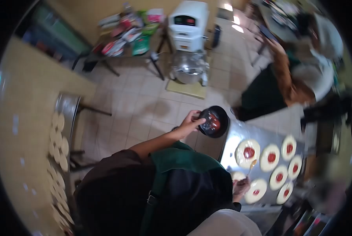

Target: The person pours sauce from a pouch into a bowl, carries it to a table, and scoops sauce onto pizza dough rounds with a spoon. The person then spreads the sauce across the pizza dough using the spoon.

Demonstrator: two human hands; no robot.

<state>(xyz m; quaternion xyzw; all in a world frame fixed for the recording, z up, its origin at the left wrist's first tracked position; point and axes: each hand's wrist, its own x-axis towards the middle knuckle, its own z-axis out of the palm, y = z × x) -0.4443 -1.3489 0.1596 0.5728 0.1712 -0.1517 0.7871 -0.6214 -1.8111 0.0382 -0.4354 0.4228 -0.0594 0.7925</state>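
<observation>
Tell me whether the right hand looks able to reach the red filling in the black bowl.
Likely yes: the right hand holds a spoon, the left hand holds the black bowl with the red filling exposed, and nothing visible stands between.

left hand [192, 123]: grips black bowl [222, 115], red filling [213, 123] inside | right hand [241, 188]: spoon [251, 166] near red-centred dough rounds [270, 157]

Beyond my left hand [191, 122] I see beige square floor tiles [140, 84], a dark-legged table [155, 42] and white light patches [237, 28]; left of it, a glossy tan wall [30, 102].
</observation>
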